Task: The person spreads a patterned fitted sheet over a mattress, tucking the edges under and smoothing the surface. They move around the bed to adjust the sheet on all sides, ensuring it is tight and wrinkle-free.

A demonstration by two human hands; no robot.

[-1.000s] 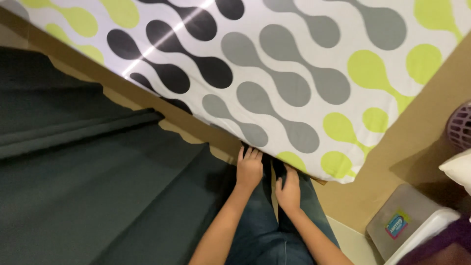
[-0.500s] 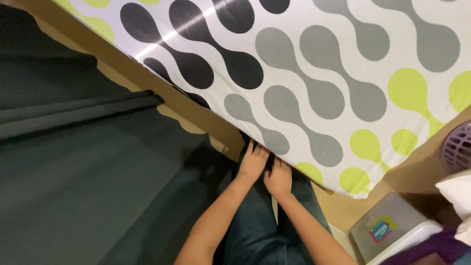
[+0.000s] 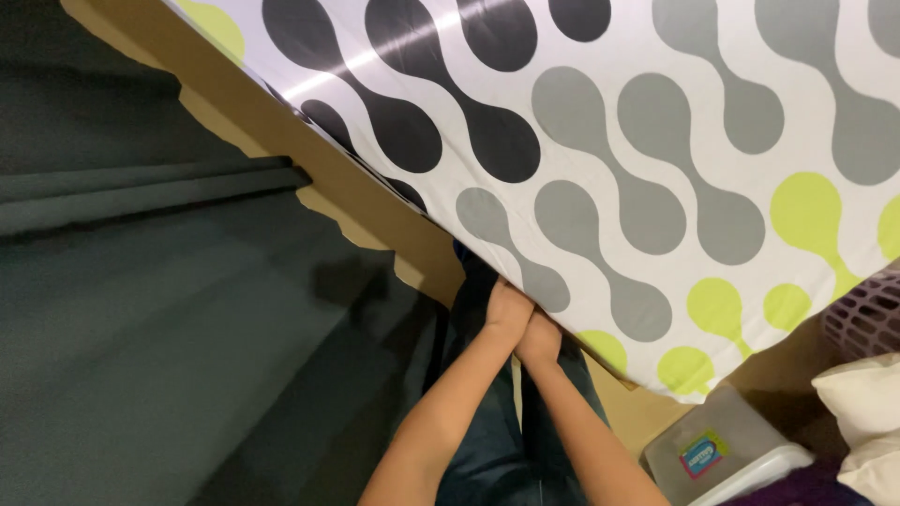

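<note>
Patterned sheet [image 3: 600,159] spans far right, over tan mattress edge [image 3: 356,201]. Left hand [image 3: 507,310] and right hand [image 3: 540,339] touching, fingertips hidden under sheet edge; finger state unclear.

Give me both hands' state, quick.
Left hand: fingers hidden under the patterned sheet's edge; grip cannot be told.
Right hand: same, pressed against the left.

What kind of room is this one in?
Probably a bedroom at home: a patterned sheet stretched over a bed, a white pillow at the right edge, and a clear plastic storage box on the floor.
</note>
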